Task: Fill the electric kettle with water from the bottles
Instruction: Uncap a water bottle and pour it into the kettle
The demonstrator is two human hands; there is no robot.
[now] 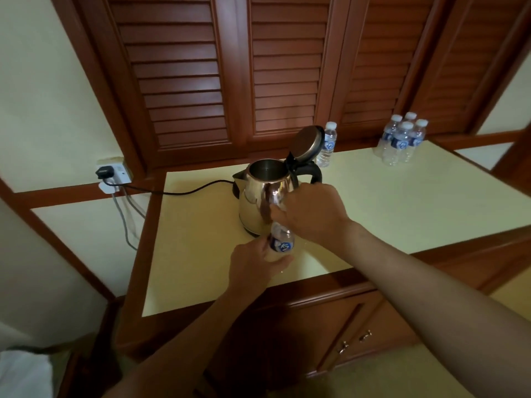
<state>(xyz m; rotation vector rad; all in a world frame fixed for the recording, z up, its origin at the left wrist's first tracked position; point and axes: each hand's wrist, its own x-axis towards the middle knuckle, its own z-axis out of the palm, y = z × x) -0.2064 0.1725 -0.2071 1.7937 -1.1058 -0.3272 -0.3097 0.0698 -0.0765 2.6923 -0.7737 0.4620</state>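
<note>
Plugged in at the wall socket (112, 171) on the left, the electric kettle (260, 202) stands on the table (416, 202) with its lid (306, 142) flipped open; whether it holds water I can't tell. Just in front, the left hand (253, 262) grips the lower body of a water bottle (281, 243) while the right hand (313, 214) curls its fingers over the top, hiding the cap, so I'd judge it is being opened, pouring yet to come. One capped bottle (327, 147) waits behind the kettle and four more bottles (402, 142) cluster far right.

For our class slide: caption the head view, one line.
Left hand and right hand grip a bottle by the open kettle.
</note>
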